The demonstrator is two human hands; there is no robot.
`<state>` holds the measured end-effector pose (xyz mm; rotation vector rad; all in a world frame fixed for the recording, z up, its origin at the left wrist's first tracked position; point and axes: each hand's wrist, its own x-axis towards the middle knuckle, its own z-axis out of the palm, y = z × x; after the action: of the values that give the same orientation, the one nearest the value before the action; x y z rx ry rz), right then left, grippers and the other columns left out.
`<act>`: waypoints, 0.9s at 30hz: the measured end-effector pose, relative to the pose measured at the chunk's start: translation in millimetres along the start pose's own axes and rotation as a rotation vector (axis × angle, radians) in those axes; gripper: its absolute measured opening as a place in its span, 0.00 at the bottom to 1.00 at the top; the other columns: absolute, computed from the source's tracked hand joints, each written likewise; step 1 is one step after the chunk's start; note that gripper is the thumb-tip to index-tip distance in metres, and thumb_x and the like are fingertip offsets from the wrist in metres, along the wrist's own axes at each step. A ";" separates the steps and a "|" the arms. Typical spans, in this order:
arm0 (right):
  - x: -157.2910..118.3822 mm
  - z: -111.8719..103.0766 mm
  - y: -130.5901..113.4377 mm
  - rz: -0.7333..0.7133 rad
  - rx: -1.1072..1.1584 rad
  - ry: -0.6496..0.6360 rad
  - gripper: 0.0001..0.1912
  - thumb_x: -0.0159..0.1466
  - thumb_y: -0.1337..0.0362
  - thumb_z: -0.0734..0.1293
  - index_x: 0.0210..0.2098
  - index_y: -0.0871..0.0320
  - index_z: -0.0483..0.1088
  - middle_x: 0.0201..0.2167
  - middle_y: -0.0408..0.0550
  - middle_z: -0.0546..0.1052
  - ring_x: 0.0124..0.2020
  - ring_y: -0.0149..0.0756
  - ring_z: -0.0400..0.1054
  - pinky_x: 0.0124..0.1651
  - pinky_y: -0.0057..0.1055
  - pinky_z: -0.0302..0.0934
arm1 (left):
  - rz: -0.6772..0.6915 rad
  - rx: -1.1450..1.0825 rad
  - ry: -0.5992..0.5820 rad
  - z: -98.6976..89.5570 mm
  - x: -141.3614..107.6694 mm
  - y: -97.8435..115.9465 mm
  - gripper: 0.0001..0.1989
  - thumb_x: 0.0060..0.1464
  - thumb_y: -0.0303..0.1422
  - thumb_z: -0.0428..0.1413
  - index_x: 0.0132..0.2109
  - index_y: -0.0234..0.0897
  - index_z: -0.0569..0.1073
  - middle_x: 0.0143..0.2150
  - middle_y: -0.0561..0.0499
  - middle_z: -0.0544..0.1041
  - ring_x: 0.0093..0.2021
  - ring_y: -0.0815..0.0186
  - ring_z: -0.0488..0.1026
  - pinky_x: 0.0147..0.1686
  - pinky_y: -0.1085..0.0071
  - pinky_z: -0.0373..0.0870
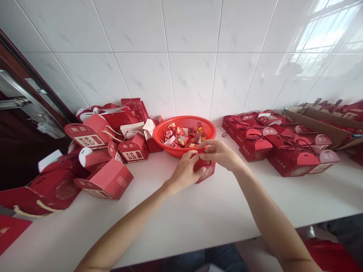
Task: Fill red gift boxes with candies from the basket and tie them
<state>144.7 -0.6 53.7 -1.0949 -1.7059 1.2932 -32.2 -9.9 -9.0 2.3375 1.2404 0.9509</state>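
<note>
A small red gift box [208, 173] stands on the white table in front of me, with a pale printed pattern on its near side. My left hand [184, 172] is wrapped round the box's left side, its thumb along the near face. From the right, my right hand [219, 153] reaches over the top with bent fingers pressed on the upper flaps. What the right fingertips grip there is partly hidden. Just behind the box is a red plastic basket [172, 152] of wrapped sweets [181, 139].
Several red boxes, some with raised flaps, crowd the left, including an open box [113, 177]. Tied red boxes [295, 160] line the right side beside a cardboard carton [317, 122]. A tiled wall [193, 83] borders the back; a dark door [25, 94] stands far left.
</note>
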 end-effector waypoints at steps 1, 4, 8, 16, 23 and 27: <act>-0.3 0.1 -2.1 -0.032 0.084 0.017 0.15 0.52 0.65 0.72 0.40 0.58 0.74 0.21 0.38 0.72 0.24 0.31 0.66 0.30 0.30 0.58 | 0.016 -0.034 -0.008 -1.4 1.1 0.5 0.19 0.55 0.31 0.59 0.54 0.42 0.74 0.55 0.45 0.74 0.59 0.51 0.70 0.57 0.51 0.72; -1.8 0.4 -7.7 -0.053 0.303 0.029 0.17 0.51 0.63 0.75 0.40 0.57 0.73 0.25 0.41 0.77 0.30 0.34 0.72 0.39 0.34 0.65 | 0.045 -0.128 -0.035 -7.4 4.0 2.3 0.18 0.53 0.29 0.60 0.52 0.41 0.73 0.54 0.46 0.76 0.56 0.53 0.73 0.56 0.52 0.72; -4.3 0.0 -9.6 -0.028 0.427 0.057 0.20 0.49 0.65 0.77 0.40 0.57 0.72 0.26 0.40 0.77 0.32 0.34 0.74 0.40 0.33 0.67 | 0.046 -0.153 -0.072 -14.7 6.1 2.5 0.20 0.54 0.32 0.61 0.54 0.42 0.72 0.56 0.46 0.76 0.58 0.51 0.72 0.56 0.52 0.72; -13.3 3.0 -9.0 -0.087 0.279 0.008 0.17 0.52 0.64 0.74 0.41 0.57 0.74 0.29 0.43 0.78 0.32 0.35 0.74 0.38 0.34 0.69 | 0.025 -0.077 -0.112 -13.3 8.6 0.7 0.16 0.57 0.36 0.58 0.52 0.42 0.71 0.53 0.47 0.77 0.56 0.51 0.73 0.50 0.56 0.74; -14.5 5.2 -0.6 -0.089 0.081 0.166 0.14 0.51 0.67 0.72 0.38 0.58 0.74 0.25 0.40 0.72 0.26 0.30 0.67 0.29 0.28 0.60 | -0.050 -0.132 -0.042 -3.2 6.4 -8.4 0.33 0.54 0.42 0.62 0.64 0.44 0.63 0.64 0.44 0.71 0.64 0.48 0.68 0.59 0.50 0.70; -15.7 2.7 3.3 -0.070 0.082 0.187 0.14 0.51 0.65 0.71 0.38 0.58 0.74 0.27 0.41 0.74 0.26 0.32 0.70 0.31 0.30 0.63 | -0.017 -0.170 0.098 12.5 -0.3 -15.4 0.37 0.53 0.43 0.64 0.65 0.44 0.59 0.64 0.42 0.71 0.65 0.49 0.67 0.60 0.48 0.69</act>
<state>148.8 -15.6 49.0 -1.0640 -1.5261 1.1694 -33.0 -1.1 -26.7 2.1696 1.1647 1.1307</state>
